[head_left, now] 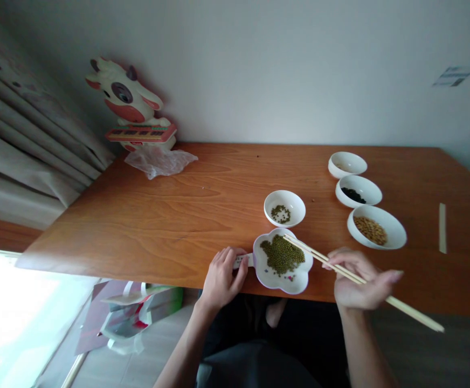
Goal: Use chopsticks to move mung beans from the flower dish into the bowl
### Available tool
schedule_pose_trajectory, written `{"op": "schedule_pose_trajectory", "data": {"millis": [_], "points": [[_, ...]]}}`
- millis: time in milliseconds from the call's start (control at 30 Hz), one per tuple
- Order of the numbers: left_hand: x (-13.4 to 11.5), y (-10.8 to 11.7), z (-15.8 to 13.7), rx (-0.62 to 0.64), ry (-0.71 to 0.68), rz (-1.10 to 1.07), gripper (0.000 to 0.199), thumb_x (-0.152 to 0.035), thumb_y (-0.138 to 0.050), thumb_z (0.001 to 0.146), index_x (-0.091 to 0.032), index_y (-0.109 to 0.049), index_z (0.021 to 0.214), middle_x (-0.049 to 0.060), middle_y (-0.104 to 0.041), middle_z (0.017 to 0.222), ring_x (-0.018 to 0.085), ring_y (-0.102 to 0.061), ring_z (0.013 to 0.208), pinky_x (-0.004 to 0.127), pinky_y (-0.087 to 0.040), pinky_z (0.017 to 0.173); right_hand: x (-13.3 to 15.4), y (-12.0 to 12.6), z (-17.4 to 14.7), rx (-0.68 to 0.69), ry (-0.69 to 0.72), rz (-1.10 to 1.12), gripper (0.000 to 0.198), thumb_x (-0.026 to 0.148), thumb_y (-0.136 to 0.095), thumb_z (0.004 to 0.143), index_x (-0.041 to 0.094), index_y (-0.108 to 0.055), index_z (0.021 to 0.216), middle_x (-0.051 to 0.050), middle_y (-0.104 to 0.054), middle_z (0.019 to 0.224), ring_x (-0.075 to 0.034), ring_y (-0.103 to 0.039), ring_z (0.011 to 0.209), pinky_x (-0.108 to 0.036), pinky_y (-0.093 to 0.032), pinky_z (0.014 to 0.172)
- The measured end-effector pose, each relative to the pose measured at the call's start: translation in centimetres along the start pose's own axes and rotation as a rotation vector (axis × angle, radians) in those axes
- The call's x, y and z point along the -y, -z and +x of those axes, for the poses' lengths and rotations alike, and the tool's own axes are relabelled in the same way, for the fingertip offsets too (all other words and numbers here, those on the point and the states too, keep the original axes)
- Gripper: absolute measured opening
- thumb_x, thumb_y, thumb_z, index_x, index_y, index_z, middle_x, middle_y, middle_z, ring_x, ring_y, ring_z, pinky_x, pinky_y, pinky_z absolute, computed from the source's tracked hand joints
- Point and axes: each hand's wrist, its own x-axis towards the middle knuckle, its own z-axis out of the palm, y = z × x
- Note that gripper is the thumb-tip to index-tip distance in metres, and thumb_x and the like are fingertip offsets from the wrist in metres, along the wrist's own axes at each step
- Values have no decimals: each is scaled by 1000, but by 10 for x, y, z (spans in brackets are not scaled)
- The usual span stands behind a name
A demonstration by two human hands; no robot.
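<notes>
My left hand [223,275] grips the short handle of a white flower-shaped dish [262,276] near the table's front edge. Green mung beans [280,254] lie heaped in the dish. In my right hand [358,277] is a pair of wooden chopsticks [319,256], slanting left with their tips over the beans; whether the tips pinch a bean is too small to tell. Just behind the dish, nearly against it, stands a white bowl [298,209] with some green beans [280,214] at its bottom.
Three white bowls stand in a row at the right: one with tan beans [370,230], one with dark bits [353,195], and a far bowl [347,163]. Further right lies a pale strip [442,228]. A cow toy [128,102] and clear plastic bag [160,161] sit back left.
</notes>
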Motion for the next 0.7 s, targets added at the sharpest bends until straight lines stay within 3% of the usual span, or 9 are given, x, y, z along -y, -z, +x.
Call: {"op": "schedule_pose_trajectory", "data": {"millis": [133, 333, 567, 700], "points": [[1, 0, -1, 1, 4, -7, 14, -31, -50, 109, -23, -61, 112, 10, -71, 107, 27, -68, 99, 44, -55, 92, -6, -14, 29, -133, 12, -3, 86, 84, -24, 98, 21, -72, 64, -7, -64, 57, -22, -63, 54, -35, -42, 53], [3, -1, -2, -9, 1, -12, 14, -32, -51, 109, -23, -61, 113, 10, -72, 108, 27, -68, 102, 45, -55, 93, -12, -27, 50, -158, -46, 5, 83, 82, -25, 99, 20, -72, 69, -5, -63, 59, -19, -59, 52, -33, -38, 52], [6, -2, -3, -12, 23, -20, 15, -33, -52, 108, -24, -62, 114, 10, -73, 110, 28, -70, 103, 44, -56, 94, -16, 6, 30, -175, -155, 121, 82, 83, -24, 98, 21, -69, 68, -5, -65, 63, -19, -60, 52, -33, -42, 51], [8, -3, -3, -18, 37, -24, 15, -34, -52, 108, -25, -62, 115, 10, -74, 110, 28, -71, 103, 43, -57, 93, -26, 27, 5, -194, -246, 230, 78, 80, -25, 100, 23, -65, 66, -2, -58, 59, -15, -51, 45, -30, -39, 44]]}}
